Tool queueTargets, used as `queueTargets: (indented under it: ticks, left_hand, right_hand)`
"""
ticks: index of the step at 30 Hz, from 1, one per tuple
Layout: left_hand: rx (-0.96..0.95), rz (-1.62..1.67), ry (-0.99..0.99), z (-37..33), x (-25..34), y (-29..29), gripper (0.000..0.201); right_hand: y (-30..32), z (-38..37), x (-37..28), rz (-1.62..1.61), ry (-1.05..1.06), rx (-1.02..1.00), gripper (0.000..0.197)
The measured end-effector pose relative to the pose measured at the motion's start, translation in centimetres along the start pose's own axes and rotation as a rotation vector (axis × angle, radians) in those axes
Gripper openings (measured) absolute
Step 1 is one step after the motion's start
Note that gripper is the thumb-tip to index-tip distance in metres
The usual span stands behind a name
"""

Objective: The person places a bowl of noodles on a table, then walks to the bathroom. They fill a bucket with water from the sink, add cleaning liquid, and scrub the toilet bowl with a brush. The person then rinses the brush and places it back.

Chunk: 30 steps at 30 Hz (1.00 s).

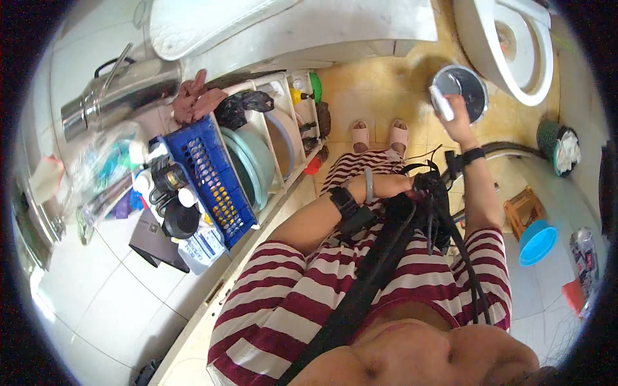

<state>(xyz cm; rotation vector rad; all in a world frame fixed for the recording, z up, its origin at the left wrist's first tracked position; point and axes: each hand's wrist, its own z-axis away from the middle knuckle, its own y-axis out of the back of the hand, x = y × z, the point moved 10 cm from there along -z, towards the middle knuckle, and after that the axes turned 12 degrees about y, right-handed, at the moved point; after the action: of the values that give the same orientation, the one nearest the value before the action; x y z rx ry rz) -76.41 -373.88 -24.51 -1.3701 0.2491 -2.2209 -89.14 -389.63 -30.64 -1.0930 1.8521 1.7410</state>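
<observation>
My right hand (457, 121) is stretched forward, its fingers closed round a white oblong object (441, 103) whose exact kind I cannot make out. It is held at the near left rim of a round bucket (481, 110) with a dark inside, standing on the floor. Close to my waist, my left hand (394, 186) lies against a bundle of black straps and cords (430, 193). The straps hide its fingers, so whether it grips them does not show. Black bands circle both wrists.
A white toilet (473, 40) stands beyond the bucket at the far right. To the left, a white shelf rack (278, 186) carries a blue basket (215, 174) and pale green basins (248, 164). A blue basin (538, 243) and a green waste bin (548, 149) are at the right.
</observation>
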Motion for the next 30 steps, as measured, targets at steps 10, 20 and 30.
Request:
queueTargets:
  ticks: [10, 20, 30]
  left_hand:
    - [0.506, 0.36, 0.134, 14.4, 3.9, 8.0, 0.049]
    - [0.526, 0.597, -0.057, 28.3, -1.7, 9.6, 0.061]
    - [0.93, 0.808, 0.11, 32.5, -6.5, 11.9, 0.05]
  right_hand:
    - [-19.4, -10.1, -9.8, -0.496, -0.408, 0.177, 0.027]
    - [-48.2, -7.1, -17.3, -1.408, -1.311, -0.039, 0.04]
    - [-54.8, -10.8, -23.3, -0.486, -0.052, -0.998, 0.02]
